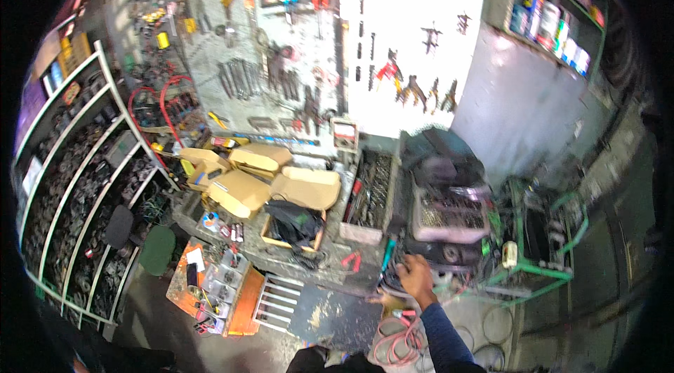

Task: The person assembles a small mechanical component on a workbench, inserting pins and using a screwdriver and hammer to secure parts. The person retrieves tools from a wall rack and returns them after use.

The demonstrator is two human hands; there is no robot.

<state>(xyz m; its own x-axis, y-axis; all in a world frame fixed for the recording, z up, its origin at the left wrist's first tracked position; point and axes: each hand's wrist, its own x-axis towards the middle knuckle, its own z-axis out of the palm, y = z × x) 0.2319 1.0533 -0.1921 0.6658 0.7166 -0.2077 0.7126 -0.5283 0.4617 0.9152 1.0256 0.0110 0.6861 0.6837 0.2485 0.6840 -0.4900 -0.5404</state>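
Observation:
My right hand [417, 279] reaches from a blue sleeve to the front edge of the workbench [281, 246], over a cluster of dark items I cannot make out. Its fingers curl downward and are blurred, so whether they grip anything is unclear. Just left of it lies a teal-handled tool [388, 253]. Further left on the bench rests a small red-handled tool [352, 260]. Behind the hand stands a pale tray [449, 232] of small metal parts. My left hand is out of view.
Open cardboard boxes [239, 192] and a long bin [362, 234] of metal tools cover the bench. Below are an orange stand [242, 303] and coiled red cables [399, 342]. A green metal cart [562, 275] stands right; a white-framed rack [105, 71] stands left. Tools hang behind.

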